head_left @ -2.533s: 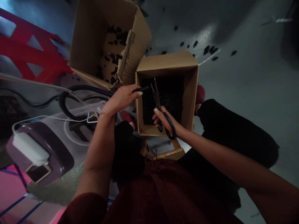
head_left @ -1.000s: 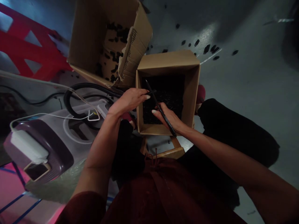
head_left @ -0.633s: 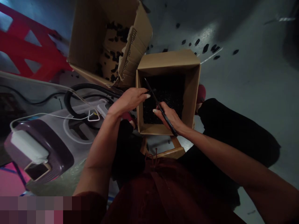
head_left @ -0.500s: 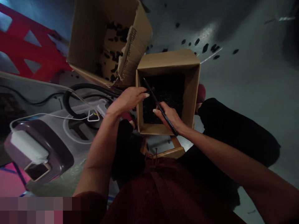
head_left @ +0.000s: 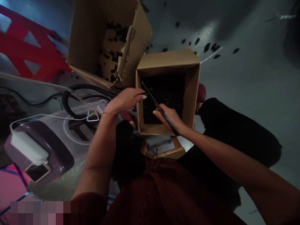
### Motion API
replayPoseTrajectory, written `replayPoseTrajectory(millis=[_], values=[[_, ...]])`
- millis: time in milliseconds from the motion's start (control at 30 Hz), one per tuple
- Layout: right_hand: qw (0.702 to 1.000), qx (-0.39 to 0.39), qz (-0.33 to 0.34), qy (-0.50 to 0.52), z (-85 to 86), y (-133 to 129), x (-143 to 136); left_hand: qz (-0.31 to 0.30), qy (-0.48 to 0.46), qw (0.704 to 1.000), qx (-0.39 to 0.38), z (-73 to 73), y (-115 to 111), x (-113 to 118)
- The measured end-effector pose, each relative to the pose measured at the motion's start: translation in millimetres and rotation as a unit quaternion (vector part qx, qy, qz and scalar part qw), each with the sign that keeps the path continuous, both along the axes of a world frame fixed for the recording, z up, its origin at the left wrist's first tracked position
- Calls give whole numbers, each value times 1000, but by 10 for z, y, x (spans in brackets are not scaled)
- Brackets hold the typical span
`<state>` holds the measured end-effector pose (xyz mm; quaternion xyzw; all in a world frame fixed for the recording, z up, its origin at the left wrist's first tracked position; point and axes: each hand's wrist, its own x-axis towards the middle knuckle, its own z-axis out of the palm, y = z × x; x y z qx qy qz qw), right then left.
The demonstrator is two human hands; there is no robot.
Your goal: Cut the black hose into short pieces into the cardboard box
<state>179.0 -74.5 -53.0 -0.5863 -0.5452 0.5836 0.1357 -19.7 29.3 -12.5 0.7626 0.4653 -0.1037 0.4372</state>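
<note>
Black tube (head_left: 146, 93) pinched in grip of left hand (head_left: 126, 99), scissors (head_left: 167, 118) clasped by right hand (head_left: 172, 117)

Dim throughout; bluish toward the far left corner of the floor (head_left: 239, 87), faintly glaring near its far edge. Near-black inside the nearer carton (head_left: 168, 59). Stretched toward margins, mosaic-blocked lower left.

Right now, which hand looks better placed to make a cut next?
Probably the right hand: it holds the scissors, blades pointing toward the left hand, which is occupied holding the black tube.
</note>
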Motion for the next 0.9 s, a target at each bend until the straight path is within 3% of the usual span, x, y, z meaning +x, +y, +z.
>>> replayPoseTrajectory(millis=[100, 200, 333, 567, 700, 900], values=[[1000, -12, -16, 23, -50, -34, -8, -4, 11, 1000, -6, -1, 0, 6], [990, -94, -66, 86, -78, -59, -19, 0, 19, 1000, -14, -8, -12, 19], [939, -236, -162, 190, -77, -39, -34, 0, 27, 1000, -9, -15, -16, 31], [883, -296, -245, 269, -71, 70, -127, 30, 32, 998, 34, 79, 55, 64], [896, -243, -257, 269, 7, 321, -70, 66, 15, 995, 77, 140, 55, 138], [940, -33, -274, 200, 237, 779, 296, 91, -42, 991, 84, 214, -48, 334]])
